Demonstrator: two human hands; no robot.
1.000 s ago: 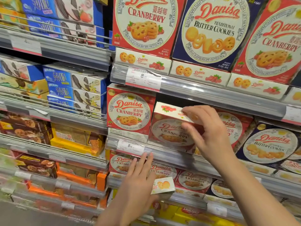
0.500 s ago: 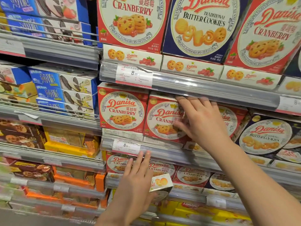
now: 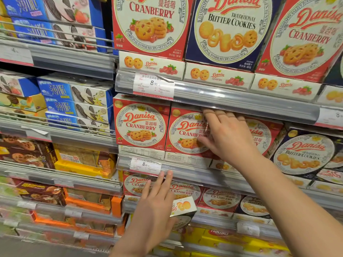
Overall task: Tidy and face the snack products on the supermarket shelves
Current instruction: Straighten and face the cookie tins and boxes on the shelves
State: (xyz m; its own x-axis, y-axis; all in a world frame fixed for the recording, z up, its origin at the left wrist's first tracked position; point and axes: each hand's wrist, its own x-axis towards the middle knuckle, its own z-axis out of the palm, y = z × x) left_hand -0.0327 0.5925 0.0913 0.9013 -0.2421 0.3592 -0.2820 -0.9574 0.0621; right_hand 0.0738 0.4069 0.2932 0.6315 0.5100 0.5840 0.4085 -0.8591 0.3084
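Observation:
Two red Danisa Cranberry boxes stand side by side on the middle shelf, the left one (image 3: 141, 125) free. My right hand (image 3: 228, 138) lies flat on the front of the second box (image 3: 182, 132), with straight fingers reaching its top edge under the shelf rail (image 3: 241, 103). One shelf lower, my left hand (image 3: 156, 206) is spread with straight fingers in front of more Cranberry boxes (image 3: 185, 190). A small tilted butter cookie box (image 3: 183, 205) touches its thumb side; the thumb is hidden.
Blue Danisa Butter Cookies boxes (image 3: 304, 154) lean at the right of the middle shelf. Larger Danisa boxes (image 3: 228, 28) fill the top shelf. Blue sandwich-biscuit boxes (image 3: 74, 104) and brown and orange packs (image 3: 83, 160) occupy the left bay. Price tags (image 3: 154, 86) hang on the rails.
My right hand has stood the tilted Cranberry box upright beside the first one and now lies flat on its front. My left hand has barely moved.

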